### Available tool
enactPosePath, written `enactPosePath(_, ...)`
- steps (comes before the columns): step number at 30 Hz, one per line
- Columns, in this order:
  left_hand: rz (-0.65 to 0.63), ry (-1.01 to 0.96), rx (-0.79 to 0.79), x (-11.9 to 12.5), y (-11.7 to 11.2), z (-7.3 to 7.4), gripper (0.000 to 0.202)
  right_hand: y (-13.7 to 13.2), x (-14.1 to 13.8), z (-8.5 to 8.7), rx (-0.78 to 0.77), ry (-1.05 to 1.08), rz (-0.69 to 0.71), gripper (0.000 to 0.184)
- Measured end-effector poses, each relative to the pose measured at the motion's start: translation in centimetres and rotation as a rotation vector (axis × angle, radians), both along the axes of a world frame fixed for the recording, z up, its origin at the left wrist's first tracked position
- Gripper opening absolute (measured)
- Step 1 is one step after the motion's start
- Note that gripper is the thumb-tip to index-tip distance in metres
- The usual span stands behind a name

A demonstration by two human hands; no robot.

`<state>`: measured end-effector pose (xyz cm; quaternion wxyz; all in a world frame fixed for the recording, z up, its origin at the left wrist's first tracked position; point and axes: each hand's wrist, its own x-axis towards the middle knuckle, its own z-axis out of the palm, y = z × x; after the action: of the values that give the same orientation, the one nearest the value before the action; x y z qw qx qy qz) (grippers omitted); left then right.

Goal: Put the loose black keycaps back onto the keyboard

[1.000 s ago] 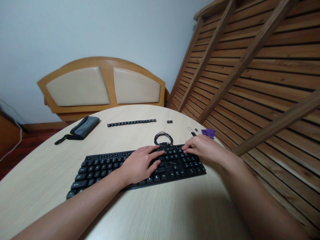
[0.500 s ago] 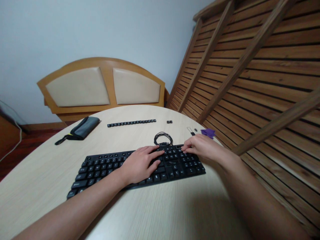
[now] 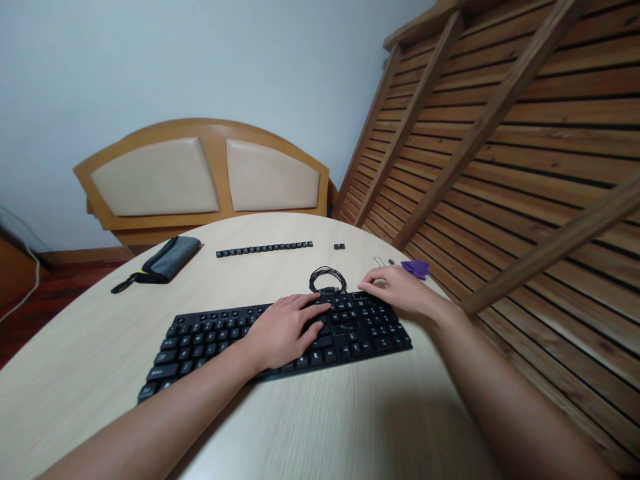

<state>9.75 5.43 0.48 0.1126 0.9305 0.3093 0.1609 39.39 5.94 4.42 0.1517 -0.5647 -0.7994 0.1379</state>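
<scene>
A black keyboard (image 3: 345, 350) lies at a slight slant on the round table. My left hand (image 3: 285, 330) rests palm down across its middle, fingers spread over the keys and holding nothing. At the keyboard's upper right edge, my right hand (image 3: 395, 287) has thumb and index finger pinched together; whatever may be between them is hidden. A coiled black cable (image 3: 327, 273) lies just behind the keyboard, between the two hands. Farther back, a long row of loose black keycaps (image 3: 265, 249) and a pair of keycaps (image 3: 339, 247) sit on the table.
A grey and black zip pouch (image 3: 173, 259) with a wrist strap lies at the left. Right of my right hand are a purple cloth (image 3: 416, 268) and a wire tool (image 3: 379, 261), partly covered. A slatted wooden panel (image 3: 500, 167) leans along the table's right side.
My right hand has shifted slightly up and left, off the keys to the keyboard's back edge, and now covers more of the wire tool. My left hand stays on the keyboard.
</scene>
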Motion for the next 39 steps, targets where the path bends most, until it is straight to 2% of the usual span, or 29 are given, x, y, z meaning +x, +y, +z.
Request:
enactPosePath(3,-0.001,-0.003,0.005,0.0,0.0,0.0,0.041,2.7,-0.2,-1.6,0.115,-0.029,-0.032,0.031)
enactPosePath(6,-0.006,-0.008,0.005,-0.1,0.0,-0.1,0.041,6.0,-0.6,-3.0,0.169,-0.147,-0.063,0.037)
enactPosePath(12,-0.013,-0.012,0.005,0.0,-0.1,0.1,0.042,11.5,-0.9,-4.3,0.139,-0.237,-0.091,0.056)
enactPosePath(17,-0.010,-0.010,0.001,0.0,-0.1,0.2,0.041,13.7,-1.2,-5.0,0.105,-0.267,-0.105,0.057)
enactPosePath(23,-0.013,-0.013,-0.002,0.0,-0.1,0.1,0.041,13.1,-1.7,-5.4,0.111,-0.255,-0.110,0.047)
enactPosePath(34,-0.010,-0.013,0.002,-0.1,0.0,-0.1,0.041,6.9,0.0,-4.3,0.131,-0.193,-0.050,0.039)
enactPosePath(39,-0.004,0.002,0.000,0.0,0.0,0.0,0.042,6.0,0.5,-4.1,0.141,-0.158,-0.064,0.032)
